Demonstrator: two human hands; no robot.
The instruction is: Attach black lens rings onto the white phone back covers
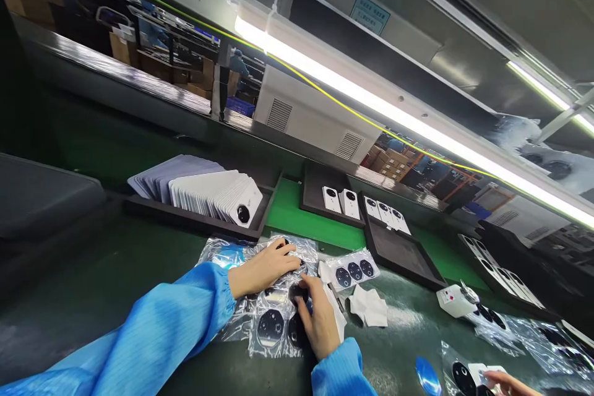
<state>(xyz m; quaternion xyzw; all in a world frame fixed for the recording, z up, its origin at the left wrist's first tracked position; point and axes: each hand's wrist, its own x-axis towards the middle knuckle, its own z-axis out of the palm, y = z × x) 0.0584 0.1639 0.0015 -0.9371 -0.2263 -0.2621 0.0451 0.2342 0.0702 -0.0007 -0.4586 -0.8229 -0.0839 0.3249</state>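
Observation:
My left hand lies over clear plastic film, its fingers stretched out and touching the sheet. Beneath both hands is a clear plastic sheet carrying several black round camera-lens covers. One of these covers sits between the thumb and fingers of my right hand; whether it is lifted off the sheet I cannot tell. Lower on the same film lies another black cover. Right of my hands are a strip with three black discs and a crumpled white cloth.
A dark tray at back left holds a row of white panels. Further trays hold panels with black discs. A white bottle stands to the right. Another person's hand is at lower right, near a blue disc.

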